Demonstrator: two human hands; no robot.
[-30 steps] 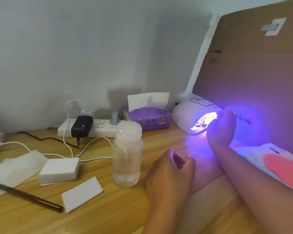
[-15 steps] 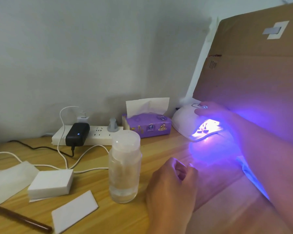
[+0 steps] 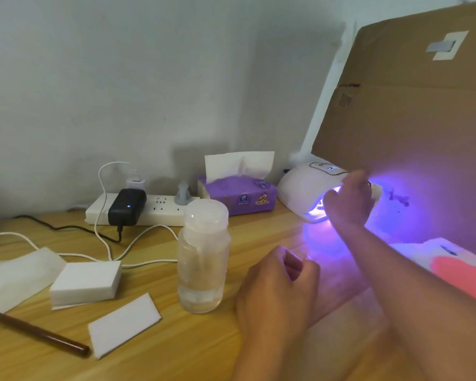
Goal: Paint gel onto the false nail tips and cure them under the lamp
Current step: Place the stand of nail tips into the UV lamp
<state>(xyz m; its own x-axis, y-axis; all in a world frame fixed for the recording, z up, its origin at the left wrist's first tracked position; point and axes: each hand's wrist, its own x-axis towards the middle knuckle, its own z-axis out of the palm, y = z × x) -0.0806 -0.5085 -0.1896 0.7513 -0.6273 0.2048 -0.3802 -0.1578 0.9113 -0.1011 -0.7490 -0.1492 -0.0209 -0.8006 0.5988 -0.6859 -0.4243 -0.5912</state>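
The white curing lamp stands at the back right of the wooden table and glows violet from its mouth. My right hand is at that mouth with its back towards me, so its fingers are hidden. A small pale stick-like piece pokes out to the right of the hand; whether the hand holds it I cannot tell. My left hand rests on the table in front of the lamp, loosely curled, with nothing seen in it. No nail tips are plainly visible.
A clear bottle with a white cap stands left of my left hand. Cotton pads, a loose pad and a dark brush lie at the left. A power strip, tissue box and cardboard sheet line the back.
Half a second ago my right hand lay on top of the lamp near its display; it has come back down to the glowing mouth. My left hand has stayed in place.
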